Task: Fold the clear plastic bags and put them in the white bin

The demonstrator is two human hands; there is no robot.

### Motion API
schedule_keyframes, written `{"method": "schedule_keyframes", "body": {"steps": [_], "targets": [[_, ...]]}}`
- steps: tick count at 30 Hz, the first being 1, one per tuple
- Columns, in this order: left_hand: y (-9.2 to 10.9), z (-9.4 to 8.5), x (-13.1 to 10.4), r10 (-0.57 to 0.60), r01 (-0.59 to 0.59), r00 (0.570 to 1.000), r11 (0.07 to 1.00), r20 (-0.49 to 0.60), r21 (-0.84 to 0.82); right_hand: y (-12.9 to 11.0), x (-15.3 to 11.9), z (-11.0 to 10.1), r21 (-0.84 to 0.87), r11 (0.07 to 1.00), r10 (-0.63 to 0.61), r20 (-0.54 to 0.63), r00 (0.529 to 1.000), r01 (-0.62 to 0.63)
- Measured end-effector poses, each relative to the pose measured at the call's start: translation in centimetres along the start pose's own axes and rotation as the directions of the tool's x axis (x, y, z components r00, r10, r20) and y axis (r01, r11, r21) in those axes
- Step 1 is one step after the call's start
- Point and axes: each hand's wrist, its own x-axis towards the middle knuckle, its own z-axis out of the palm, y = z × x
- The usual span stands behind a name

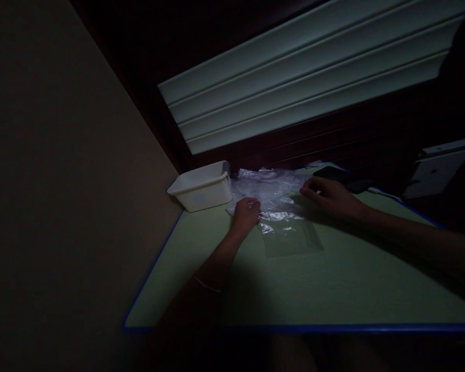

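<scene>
A clear plastic bag (290, 237) lies flat on the green table (318, 294), in front of a heap of crumpled clear plastic (269, 181). My left hand (247, 214) is closed at the left edge of the bag, its fingertips pinching the plastic. To the right, my right hand (327, 196) has its thumb and index finger pressed together near the heap's right side; what they hold, if anything, is too dim to tell.
A white open bin (203, 191) stands at the back left by the wall. Dark objects (341, 178) sit behind my right hand. The table has a blue edge, with a slatted panel (313, 72) behind it and a white box (436, 170) at the far right.
</scene>
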Motion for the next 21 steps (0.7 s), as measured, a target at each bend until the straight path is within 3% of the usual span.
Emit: {"method": "schedule_keyframes", "body": {"steps": [8,14,21], "targets": [[-0.3,-0.1,0.2,0.036,-0.043,0.996,0.996,0.085,0.083,0.4,-0.6,1.0,-0.043,0.972,-0.213,0.261,0.941,0.232],[-0.2,-0.6,0.4,0.101,-0.106,0.994,0.983,0.038,0.15,1.2,0.3,0.5,0.108,0.994,-0.005,0.113,0.994,-0.007],[0.0,-0.9,0.6,0.107,-0.108,0.994,0.979,0.014,0.173,1.0,0.5,0.5,0.329,0.929,0.153,0.08,0.985,-0.171]]}}
